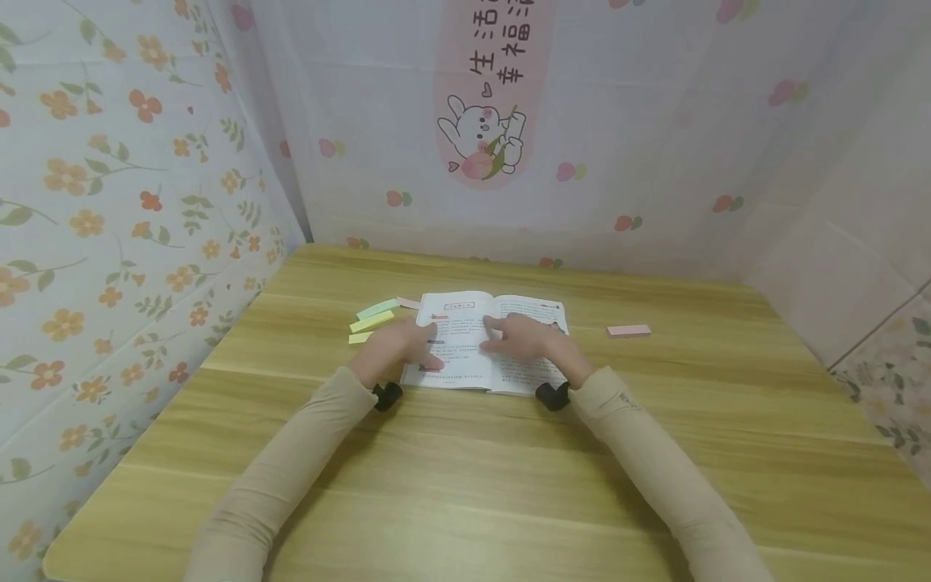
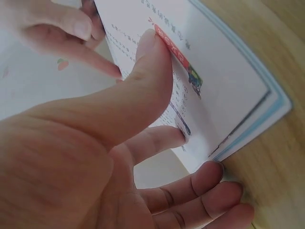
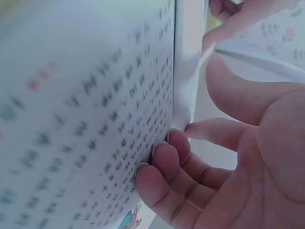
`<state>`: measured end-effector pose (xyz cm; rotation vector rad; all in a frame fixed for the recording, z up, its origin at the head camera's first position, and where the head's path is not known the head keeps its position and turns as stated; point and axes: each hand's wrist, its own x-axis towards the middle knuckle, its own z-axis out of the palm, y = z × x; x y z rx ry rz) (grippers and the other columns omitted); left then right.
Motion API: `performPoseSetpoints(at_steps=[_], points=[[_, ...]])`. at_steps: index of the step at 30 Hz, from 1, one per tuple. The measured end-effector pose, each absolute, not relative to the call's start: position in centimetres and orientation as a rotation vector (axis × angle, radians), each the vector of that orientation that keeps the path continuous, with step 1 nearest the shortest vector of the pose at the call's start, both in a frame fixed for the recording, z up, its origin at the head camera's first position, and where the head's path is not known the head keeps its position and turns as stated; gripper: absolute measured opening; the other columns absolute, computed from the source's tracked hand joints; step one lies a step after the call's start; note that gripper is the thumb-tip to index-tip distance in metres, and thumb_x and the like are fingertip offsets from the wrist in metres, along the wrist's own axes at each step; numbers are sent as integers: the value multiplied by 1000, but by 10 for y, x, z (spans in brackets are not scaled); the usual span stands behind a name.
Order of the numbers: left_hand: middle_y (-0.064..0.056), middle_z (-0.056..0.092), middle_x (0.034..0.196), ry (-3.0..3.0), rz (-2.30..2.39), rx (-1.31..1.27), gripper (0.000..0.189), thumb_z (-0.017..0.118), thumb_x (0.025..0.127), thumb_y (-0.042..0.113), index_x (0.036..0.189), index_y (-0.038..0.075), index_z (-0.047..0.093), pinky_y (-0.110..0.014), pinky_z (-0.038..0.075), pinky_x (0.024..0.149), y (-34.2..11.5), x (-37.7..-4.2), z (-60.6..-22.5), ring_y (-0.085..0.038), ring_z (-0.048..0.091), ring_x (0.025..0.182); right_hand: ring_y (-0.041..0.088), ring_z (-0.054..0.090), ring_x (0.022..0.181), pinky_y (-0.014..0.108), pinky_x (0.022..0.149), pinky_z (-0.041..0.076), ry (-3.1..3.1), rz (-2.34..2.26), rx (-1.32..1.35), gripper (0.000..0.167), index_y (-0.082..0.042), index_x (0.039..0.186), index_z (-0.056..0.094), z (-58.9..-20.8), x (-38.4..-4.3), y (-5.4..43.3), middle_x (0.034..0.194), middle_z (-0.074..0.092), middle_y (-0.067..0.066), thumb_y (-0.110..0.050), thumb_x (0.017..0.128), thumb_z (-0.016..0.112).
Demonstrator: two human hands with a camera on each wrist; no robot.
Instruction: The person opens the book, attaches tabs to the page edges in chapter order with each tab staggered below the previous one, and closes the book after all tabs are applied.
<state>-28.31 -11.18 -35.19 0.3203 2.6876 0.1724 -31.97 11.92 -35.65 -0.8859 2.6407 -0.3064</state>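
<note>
An open book (image 1: 465,352) with printed pages lies flat on the table, its spine near the middle. My left hand (image 1: 396,346) rests on the left page, thumb and index finger touching the paper. In the left wrist view, its other fingers lie loosely at the book's edge, and the thumb (image 2: 155,71) touches a red printed label. My right hand (image 1: 527,337) lies over the right page near the spine. Seen from the right wrist, several fingertips (image 3: 164,160) press on the text while the thumb stands apart. Neither hand grips anything.
Left of the book lie a green strip (image 1: 377,309), a yellow strip (image 1: 372,322), a second yellow strip (image 1: 360,337) partly behind the left hand, and a pink strip (image 1: 408,303) against the book. Another pink strip (image 1: 629,331) lies right on the wooden table (image 1: 451,477). Patterned cloth (image 1: 364,121) hangs behind.
</note>
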Motion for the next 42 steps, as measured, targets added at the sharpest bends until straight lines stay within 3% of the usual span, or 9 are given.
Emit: performPoseSetpoints(at_steps=[3, 7, 11, 22, 24, 27, 30, 35, 42], points=[[-27, 40, 152, 2684, 185, 302, 81, 66, 95, 49, 158, 10, 32, -48, 41, 106, -112, -282, -352, -36, 47, 131, 28, 58, 103, 44, 104, 42, 2665, -262, -859, 64, 1, 156, 31, -355, -327, 115, 134, 58, 27, -35, 106, 51], [-26, 45, 148, 2686, 171, 303, 81, 66, 95, 49, 157, 9, 34, -46, 46, 100, -112, -281, -351, -31, 52, 117, 36, 46, 135, 48, 116, 32, 2680, -237, -780, 62, -1, 158, 28, -354, -336, 112, 152, 43, 26, -33, 108, 46], [-26, 45, 148, 2686, 162, 303, 81, 66, 95, 49, 157, 8, 34, -46, 46, 100, -112, -281, -349, -31, 52, 117, 38, 36, 144, 49, 116, 32, 2654, -226, -695, 65, -5, 160, 22, -353, -342, 111, 159, 31, 22, -38, 109, 43], [-27, 44, 149, 2693, 164, 305, 81, 66, 95, 49, 157, 7, 34, -48, 44, 104, -111, -280, -346, -34, 50, 127, 35, 32, 146, 47, 120, 24, 2636, -353, -543, 65, -9, 162, 12, -352, -350, 108, 164, 24, 16, -41, 110, 34], [-27, 44, 148, 2697, 162, 307, 82, 66, 95, 49, 157, 7, 34, -47, 45, 103, -111, -280, -348, -34, 50, 127, 34, 50, 131, 46, 117, 30, 2639, -351, -530, 68, -6, 162, 9, -355, -352, 106, 162, 27, 20, -41, 109, 34], [-27, 44, 149, 2691, 155, 313, 82, 65, 95, 50, 158, 7, 32, -47, 46, 102, -111, -279, -351, -32, 51, 124, 32, 56, 115, 44, 115, 31, 2635, -340, -509, 72, -3, 161, 5, -360, -355, 103, 162, 27, 21, -43, 109, 35], [-26, 43, 150, 2682, 148, 315, 82, 65, 96, 50, 158, 8, 32, -47, 46, 101, -110, -279, -354, -31, 50, 124, 31, 52, 125, 43, 118, 28, 2633, -305, -501, 72, -2, 161, 3, -365, -356, 103, 162, 26, 20, -42, 110, 35], [-26, 46, 148, 2709, 110, 347, 79, 63, 97, 52, 154, 3, 38, -48, 45, 104, -110, -277, -352, -35, 50, 129, 35, 26, 149, 45, 121, 19, 2692, -229, -543, 69, 1, 160, 10, -366, -355, 98, 162, 25, 20, -39, 110, 37], [-28, 48, 145, 2721, 63, 346, 82, 60, 96, 57, 151, -1, 40, -47, 44, 105, -108, -275, -349, -37, 51, 129, 34, 55, 124, 43, 110, 40, 2806, -149, -590, 60, 3, 152, 37, -364, -351, 90, 142, 54, 24, -34, 107, 49]])
